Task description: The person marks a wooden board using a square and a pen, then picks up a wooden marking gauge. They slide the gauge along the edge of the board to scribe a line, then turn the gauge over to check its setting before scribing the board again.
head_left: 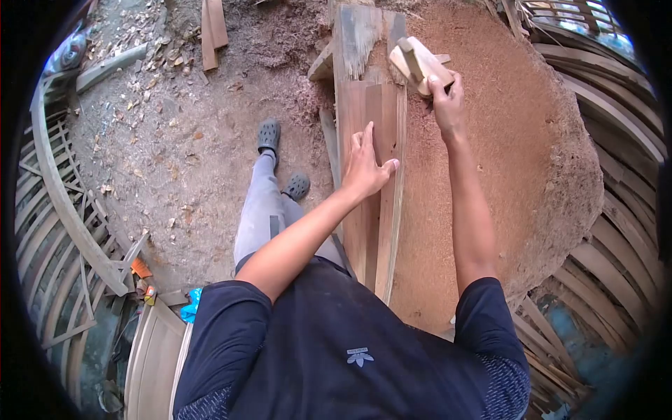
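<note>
A long wooden bench [350, 59] runs away from my body, with a reddish-brown board [360, 108] lying lengthwise on it. My left hand [367, 166] rests on the board with its fingers spread, holding nothing. To the right of the bench's far part, my right hand [448, 101] grips one end of a wooden block tool [420, 64], which looks like a wooden hand plane. The tool is raised beside the bench edge, and its underside is hidden. A pale, worn patch shows on the bench beyond the board.
Sawdust [504, 161] is heaped right of the bench. Curved wooden ribs [616, 245] line the right side, and a curved beam [63, 189] stands at left. Two loose planks [212, 31] lie at the top. My feet in grey clogs [268, 135] are left of the bench.
</note>
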`<state>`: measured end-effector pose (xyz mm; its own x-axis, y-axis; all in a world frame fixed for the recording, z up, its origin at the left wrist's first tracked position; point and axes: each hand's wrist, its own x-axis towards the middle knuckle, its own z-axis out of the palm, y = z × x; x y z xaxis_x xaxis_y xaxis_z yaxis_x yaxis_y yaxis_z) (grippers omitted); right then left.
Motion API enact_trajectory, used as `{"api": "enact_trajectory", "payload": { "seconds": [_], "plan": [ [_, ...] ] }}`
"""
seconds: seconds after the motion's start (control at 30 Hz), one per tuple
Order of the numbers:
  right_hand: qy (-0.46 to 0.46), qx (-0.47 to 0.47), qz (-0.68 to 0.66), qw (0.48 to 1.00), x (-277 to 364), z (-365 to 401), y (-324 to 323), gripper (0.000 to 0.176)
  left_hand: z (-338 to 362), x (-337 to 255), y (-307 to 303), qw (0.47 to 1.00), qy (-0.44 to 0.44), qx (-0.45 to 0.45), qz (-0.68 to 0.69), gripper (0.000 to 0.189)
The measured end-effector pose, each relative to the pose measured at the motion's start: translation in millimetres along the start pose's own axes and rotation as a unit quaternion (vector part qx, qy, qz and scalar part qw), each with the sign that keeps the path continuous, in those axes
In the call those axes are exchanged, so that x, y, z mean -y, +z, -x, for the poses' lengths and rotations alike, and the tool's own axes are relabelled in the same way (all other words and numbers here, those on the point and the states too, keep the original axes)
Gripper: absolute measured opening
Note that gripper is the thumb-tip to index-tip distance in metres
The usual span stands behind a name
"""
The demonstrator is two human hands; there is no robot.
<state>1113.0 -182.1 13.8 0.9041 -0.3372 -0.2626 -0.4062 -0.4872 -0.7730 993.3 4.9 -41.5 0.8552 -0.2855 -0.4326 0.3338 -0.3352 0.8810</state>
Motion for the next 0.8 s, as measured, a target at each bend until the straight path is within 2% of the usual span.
{"api": "enact_trajectory", "payload": {
  "seconds": [0.07,0.1,0.13,0.2,0.23,0.27,0.33,0.4,0.47,0.5,0.53,0.6,0.63,0.73,0.77,0.8],
  "plan": [
    [-0.026,-0.024,0.029,0.999,2,-3,-4,0.051,0,2,2,1.0,0.01,-0.011,0.004,0.104],
    [0.017,-0.02,0.044,0.999,21,8,0,0.051,1,4,3,1.0,0.008,-0.008,0.004,0.104],
    [0.02,-0.02,0.044,0.999,25,8,-2,0.051,1,4,3,1.0,0.012,-0.012,0.002,0.104],
    [-0.004,0.099,0.123,0.987,27,4,-7,0.052,0,3,2,1.0,0.018,-0.014,0.0,0.104],
    [-0.049,0.091,0.167,0.98,24,-3,-8,0.05,1,2,1,1.0,0.014,-0.011,-0.003,0.104],
    [-0.048,0.091,0.168,0.98,22,-5,-9,0.05,1,1,0,1.0,0.011,-0.008,-0.006,0.103],
    [-0.035,0.017,0.126,0.991,33,-5,-6,0.05,1,0,0,1.0,0.006,-0.005,-0.005,0.103],
    [-0.02,0.015,0.134,0.991,27,-5,-4,0.047,1,0,-1,1.0,0.001,-0.003,-0.005,0.103],
    [-0.138,0.071,0.267,0.951,12,-3,0,0.036,0,2,1,1.0,0.01,-0.007,-0.004,0.103],
    [-0.087,0.065,0.236,0.966,11,-8,0,0.038,0,2,2,1.0,0.009,-0.007,-0.003,0.103],
    [-0.085,0.066,0.237,0.966,26,-4,0,0.038,0,1,1,1.0,0.004,-0.003,0.002,0.102],
    [0.03,0.008,0.094,0.995,53,2,0,0.047,1,1,0,1.0,-0.004,-0.001,0.007,0.102],
    [0.012,0.074,0.17,0.983,35,-2,-1,0.043,2,0,0,1.0,0.003,-0.005,0.001,0.102],
    [-0.009,0.1,0.227,0.969,44,-6,-1,0.036,1,1,0,1.0,0.013,-0.007,-0.011,0.102],
    [0.03,0.099,0.143,0.984,51,-3,-5,0.04,0,2,0,1.0,0.016,-0.007,-0.014,0.102],
    [0.029,0.099,0.145,0.984,50,-5,-5,0.04,-1,2,-1,1.0,0.016,-0.008,-0.012,0.102]
  ]
}}
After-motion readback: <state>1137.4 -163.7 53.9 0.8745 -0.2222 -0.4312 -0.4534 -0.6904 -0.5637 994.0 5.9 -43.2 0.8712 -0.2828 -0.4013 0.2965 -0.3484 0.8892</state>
